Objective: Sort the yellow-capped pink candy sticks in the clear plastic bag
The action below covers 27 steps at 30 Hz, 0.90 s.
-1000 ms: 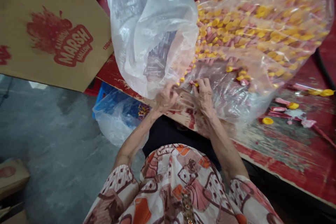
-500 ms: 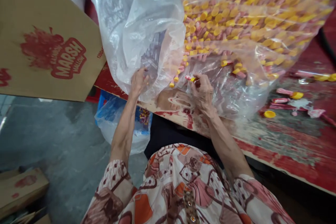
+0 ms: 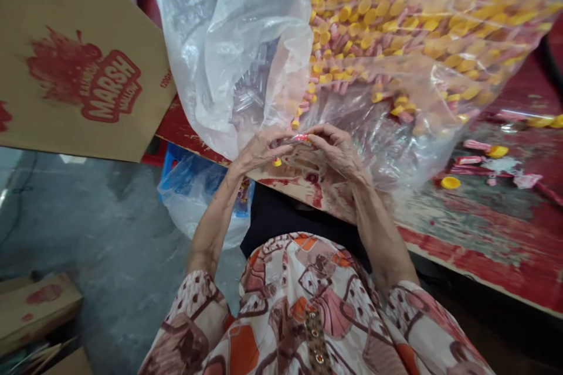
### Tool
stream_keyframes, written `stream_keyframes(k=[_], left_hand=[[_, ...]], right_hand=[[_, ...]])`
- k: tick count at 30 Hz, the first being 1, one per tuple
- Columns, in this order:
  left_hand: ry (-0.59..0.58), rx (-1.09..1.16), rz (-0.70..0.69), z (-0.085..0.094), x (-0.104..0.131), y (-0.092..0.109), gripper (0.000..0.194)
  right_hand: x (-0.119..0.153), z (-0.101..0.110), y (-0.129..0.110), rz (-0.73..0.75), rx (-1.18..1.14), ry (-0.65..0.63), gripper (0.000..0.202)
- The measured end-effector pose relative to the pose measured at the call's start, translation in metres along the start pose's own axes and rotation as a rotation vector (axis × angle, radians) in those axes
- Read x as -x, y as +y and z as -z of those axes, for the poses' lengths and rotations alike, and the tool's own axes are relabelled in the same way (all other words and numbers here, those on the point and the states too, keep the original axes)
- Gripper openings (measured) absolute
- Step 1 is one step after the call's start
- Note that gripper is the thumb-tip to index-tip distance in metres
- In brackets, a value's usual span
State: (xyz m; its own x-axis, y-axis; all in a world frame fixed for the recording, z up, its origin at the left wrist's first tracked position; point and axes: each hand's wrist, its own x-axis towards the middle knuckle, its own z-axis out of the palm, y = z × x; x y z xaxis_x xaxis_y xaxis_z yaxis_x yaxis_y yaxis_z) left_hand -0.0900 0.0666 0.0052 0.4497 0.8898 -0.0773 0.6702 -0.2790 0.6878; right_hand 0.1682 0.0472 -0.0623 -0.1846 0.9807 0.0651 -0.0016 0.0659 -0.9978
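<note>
Hands meet at the table edge: the left hand (image 3: 259, 152) and right hand (image 3: 336, 149) pinch a small clear tube (image 3: 294, 140) between their fingertips, both closed on it, one at each end. A red piece shows at the tube's right end, and a yellow cap (image 3: 277, 162) sits just below the left fingers; whether it is held or loose I cannot tell. At 11 o'clock from the hands slumps a clear bag of empty tubes (image 3: 246, 64), its mouth sagging toward them. At 1 o'clock lies a larger bag of yellow-capped pink tubes (image 3: 417, 29), resting on the worn red table (image 3: 484, 246). Loose caps and tubes (image 3: 479, 155) lie at 3 o'clock. A cardboard box (image 3: 83, 64) stands at 10 o'clock, and a blue crate with a plastic liner (image 3: 197, 187) sits below the table at 8 o'clock.

The grip is fingertip-only on a slick, thin piece held over the table edge, so a slip would likely drop tube or cap to the floor or into the lap. The sagging bag film could also snag the fingers.
</note>
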Motion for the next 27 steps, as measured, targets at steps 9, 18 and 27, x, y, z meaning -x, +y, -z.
stream_keyframes(k=[9, 18, 27], left_hand=[[0.132, 0.174, 0.208, -0.007, 0.032, -0.013, 0.032], [0.138, -0.255, 0.024, -0.056, 0.029, 0.006, 0.025], [0.180, -0.140, -0.024, -0.045, 0.014, -0.007, 0.056]], right_hand=[[0.008, -0.019, 0.006, 0.069, 0.101, -0.270, 0.037], [0.004, -0.002, 0.001, 0.148, 0.419, 0.141, 0.031], [-0.005, 0.053, 0.051, -0.057, 0.538, 0.469, 0.029]])
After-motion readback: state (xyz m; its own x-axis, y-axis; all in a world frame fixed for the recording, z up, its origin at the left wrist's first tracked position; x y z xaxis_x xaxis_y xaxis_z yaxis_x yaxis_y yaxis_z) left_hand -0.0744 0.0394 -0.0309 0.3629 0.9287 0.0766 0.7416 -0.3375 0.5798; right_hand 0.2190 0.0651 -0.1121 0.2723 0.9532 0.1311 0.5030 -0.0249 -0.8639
